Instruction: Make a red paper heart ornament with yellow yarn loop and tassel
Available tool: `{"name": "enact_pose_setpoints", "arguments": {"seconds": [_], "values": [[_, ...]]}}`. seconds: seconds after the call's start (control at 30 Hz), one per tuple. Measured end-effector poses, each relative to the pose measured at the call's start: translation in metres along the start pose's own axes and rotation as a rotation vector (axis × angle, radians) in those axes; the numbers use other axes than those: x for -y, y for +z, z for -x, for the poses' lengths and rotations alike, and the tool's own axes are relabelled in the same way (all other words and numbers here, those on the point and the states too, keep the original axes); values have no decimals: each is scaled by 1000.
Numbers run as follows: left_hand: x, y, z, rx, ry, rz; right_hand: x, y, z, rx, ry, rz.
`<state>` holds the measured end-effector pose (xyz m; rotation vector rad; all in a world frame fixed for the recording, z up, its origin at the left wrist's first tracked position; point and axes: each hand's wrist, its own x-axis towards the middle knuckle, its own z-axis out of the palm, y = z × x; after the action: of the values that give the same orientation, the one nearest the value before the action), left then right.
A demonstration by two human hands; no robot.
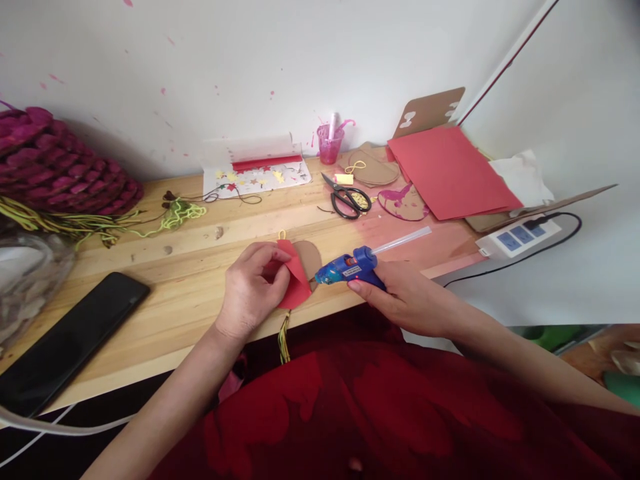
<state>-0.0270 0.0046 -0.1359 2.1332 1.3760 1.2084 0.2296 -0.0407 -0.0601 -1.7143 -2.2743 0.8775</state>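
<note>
My left hand is closed on a red paper piece, lifting it off a brown cardboard shape at the front edge of the wooden table. A yellow loop sticks out above the shape and a yellow-green tassel hangs below the table edge. My right hand grips a blue hot glue gun with a clear glue stick at its back. The nozzle points left, at the gap between the red paper and the cardboard.
A black phone lies front left. Black scissors, a pink cup, red paper sheets and cardboard pieces sit at the back. A white power strip lies right. Purple woven work and yellow-green yarn are at left.
</note>
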Motion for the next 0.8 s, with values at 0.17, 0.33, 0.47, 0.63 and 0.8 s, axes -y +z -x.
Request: {"name": "enact_pose_setpoints", "arguments": {"seconds": [0.17,0.33,0.47,0.63,0.8], "values": [[-1,0,0,7,-7,1,-1,-3,4,19,-16,-31],[-3,0,-1,10,13,-7,-1,-6,4,32,-41,-42],[-5,-1,-1,28,26,-46,0,-8,3,48,-41,-17],[-3,-2,0,66,52,-82,-1,-10,2,43,-35,4],[-2,0,4,129,50,-101,-6,-9,1,-6,-16,27]]}}
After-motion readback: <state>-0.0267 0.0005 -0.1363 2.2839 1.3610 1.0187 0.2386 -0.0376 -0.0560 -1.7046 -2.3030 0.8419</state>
